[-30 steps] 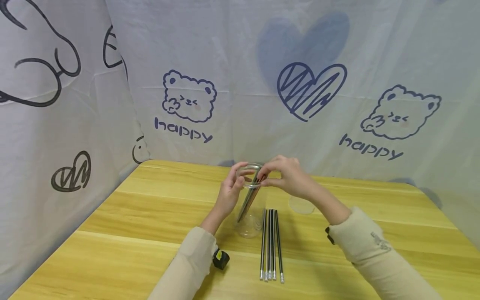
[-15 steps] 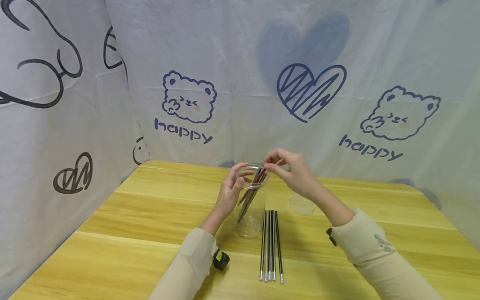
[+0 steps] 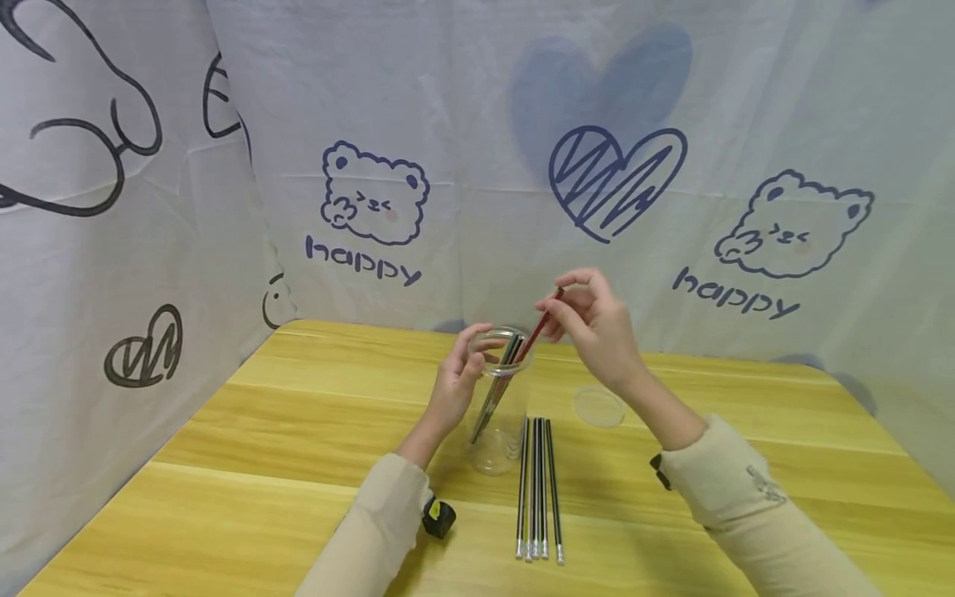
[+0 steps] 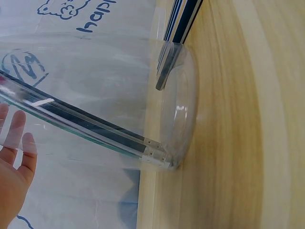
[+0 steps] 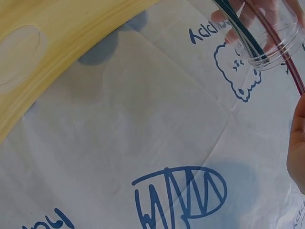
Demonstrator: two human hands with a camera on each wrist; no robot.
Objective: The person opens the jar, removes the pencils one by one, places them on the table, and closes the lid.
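- Red pencil: slanted long axis, upper end up and right in the fingers, lower part down-left through the mouth of the clear jar.
- Right hand: pinches the red pencil near its top end, above and right of the rim.
- Left hand: grips the jar just under the rim, thumb in front, fingers behind.
- Jar: upright on the worktop, mouth up.
- Dark pencils in jar: lean as a bundle, tops toward the right side of the mouth, silver ends low at the base.
- Loose pencils: five, flat beside the jar base, long axes running away from the person, roughly parallel, silver ends toward the person.
- Clear lid: flat on worktop, right of jar.
- Change vs 1.0 s ago: right hand was at the rim; now higher and farther right, red pencil partly drawn out.
- Same as before: left hand, jar, loose pencils and lid, no clear shift.
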